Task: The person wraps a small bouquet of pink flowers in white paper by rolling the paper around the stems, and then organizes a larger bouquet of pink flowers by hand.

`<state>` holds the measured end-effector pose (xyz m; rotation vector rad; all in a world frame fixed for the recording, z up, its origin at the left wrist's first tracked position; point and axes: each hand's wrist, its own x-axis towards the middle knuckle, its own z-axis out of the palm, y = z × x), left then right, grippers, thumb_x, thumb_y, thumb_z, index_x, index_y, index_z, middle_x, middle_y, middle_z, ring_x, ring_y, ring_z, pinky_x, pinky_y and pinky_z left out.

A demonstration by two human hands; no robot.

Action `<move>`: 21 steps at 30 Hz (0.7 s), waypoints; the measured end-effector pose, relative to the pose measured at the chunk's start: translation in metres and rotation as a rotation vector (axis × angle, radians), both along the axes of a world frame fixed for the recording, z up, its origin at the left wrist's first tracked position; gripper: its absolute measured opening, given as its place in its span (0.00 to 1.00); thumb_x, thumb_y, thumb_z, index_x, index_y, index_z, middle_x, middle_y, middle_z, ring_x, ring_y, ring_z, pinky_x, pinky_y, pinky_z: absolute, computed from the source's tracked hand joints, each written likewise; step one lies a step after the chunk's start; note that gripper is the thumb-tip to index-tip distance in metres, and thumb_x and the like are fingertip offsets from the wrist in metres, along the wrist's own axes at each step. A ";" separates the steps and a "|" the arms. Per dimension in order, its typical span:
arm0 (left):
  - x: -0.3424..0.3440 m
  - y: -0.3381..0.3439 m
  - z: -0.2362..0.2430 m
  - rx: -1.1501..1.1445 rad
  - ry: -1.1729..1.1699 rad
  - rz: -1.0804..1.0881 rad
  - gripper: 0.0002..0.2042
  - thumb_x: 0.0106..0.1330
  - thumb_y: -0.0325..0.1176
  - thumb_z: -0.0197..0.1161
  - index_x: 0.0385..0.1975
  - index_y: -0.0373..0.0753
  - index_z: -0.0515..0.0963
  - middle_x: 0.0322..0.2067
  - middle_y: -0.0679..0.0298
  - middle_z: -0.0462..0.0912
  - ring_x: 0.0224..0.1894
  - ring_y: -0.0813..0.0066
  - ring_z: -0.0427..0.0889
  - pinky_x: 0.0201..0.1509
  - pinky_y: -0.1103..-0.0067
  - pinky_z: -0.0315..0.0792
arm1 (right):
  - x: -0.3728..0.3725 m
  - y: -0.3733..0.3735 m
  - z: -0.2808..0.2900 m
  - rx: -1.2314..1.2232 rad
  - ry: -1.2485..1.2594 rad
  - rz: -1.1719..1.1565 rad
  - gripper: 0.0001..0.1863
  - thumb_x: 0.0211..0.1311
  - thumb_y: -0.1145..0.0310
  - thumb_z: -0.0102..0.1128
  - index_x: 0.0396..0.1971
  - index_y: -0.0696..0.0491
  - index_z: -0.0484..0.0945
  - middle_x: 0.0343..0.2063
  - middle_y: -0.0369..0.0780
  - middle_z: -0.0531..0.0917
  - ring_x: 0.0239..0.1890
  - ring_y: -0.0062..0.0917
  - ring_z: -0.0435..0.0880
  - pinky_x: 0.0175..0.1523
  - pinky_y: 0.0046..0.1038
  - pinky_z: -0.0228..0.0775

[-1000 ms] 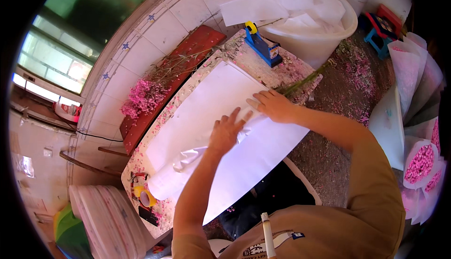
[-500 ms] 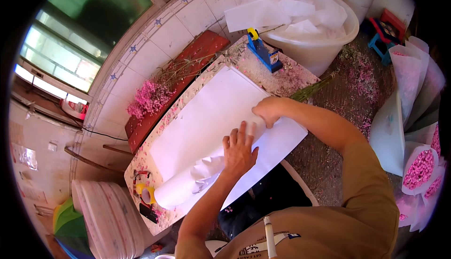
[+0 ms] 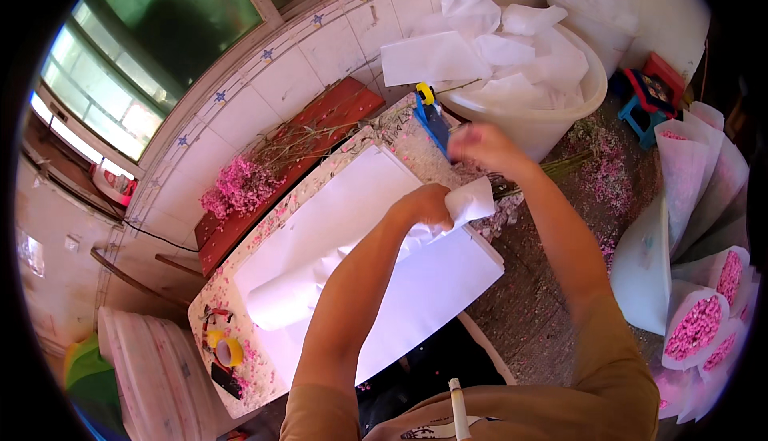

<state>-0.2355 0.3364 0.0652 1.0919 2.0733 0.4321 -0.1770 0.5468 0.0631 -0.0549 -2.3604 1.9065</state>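
Observation:
A roll of white wrapping paper [image 3: 282,295], crumpled along its middle, lies across a stack of flat white sheets [image 3: 432,301] on the table. My left hand [image 3: 426,204] is closed round the roll near its right end, fingers curled over the paper. What is inside the roll is hidden. My right hand [image 3: 483,150], smeared by motion, is beside a blue tape dispenser [image 3: 433,126] with a yellow roll of tape at the table's far end; whether its fingers hold tape cannot be made out.
Pink flowers [image 3: 240,187] lie on a red board by the wall. Pliers [image 3: 214,314] and a yellow tape roll [image 3: 230,352] sit at the table's left end. A white tub [image 3: 552,109] of paper stands behind; wrapped pink bouquets [image 3: 694,325] are at right. Green stems [image 3: 564,167] show behind my right arm.
My left hand has shifted up and right and now grips the roll's end. My right hand has left the paper and moved up to the tape dispenser. The view has shifted slightly.

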 end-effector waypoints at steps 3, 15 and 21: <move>-0.012 0.022 -0.002 -0.029 -0.029 -0.023 0.27 0.40 0.30 0.75 0.46 0.34 0.85 0.34 0.53 0.89 0.36 0.62 0.89 0.43 0.71 0.82 | -0.056 0.033 -0.004 -0.108 0.002 -0.331 0.21 0.56 0.61 0.79 0.38 0.63 0.85 0.33 0.41 0.88 0.36 0.23 0.85 0.43 0.29 0.77; -0.051 0.024 0.005 -0.077 -0.114 -0.080 0.24 0.43 0.33 0.75 0.45 0.36 0.86 0.33 0.56 0.89 0.36 0.66 0.88 0.42 0.73 0.81 | 0.106 -0.054 -0.007 -0.315 0.126 -0.228 0.02 0.63 0.77 0.67 0.32 0.59 0.86 0.38 0.39 0.88 0.40 0.22 0.84 0.46 0.27 0.76; -0.057 0.045 0.014 -0.125 -0.455 -0.136 0.22 0.45 0.30 0.78 0.44 0.33 0.86 0.37 0.57 0.89 0.38 0.67 0.86 0.44 0.74 0.79 | 0.131 -0.038 -0.114 -0.617 -0.135 -0.452 0.05 0.63 0.76 0.68 0.37 0.59 0.84 0.39 0.44 0.87 0.37 0.29 0.87 0.48 0.32 0.80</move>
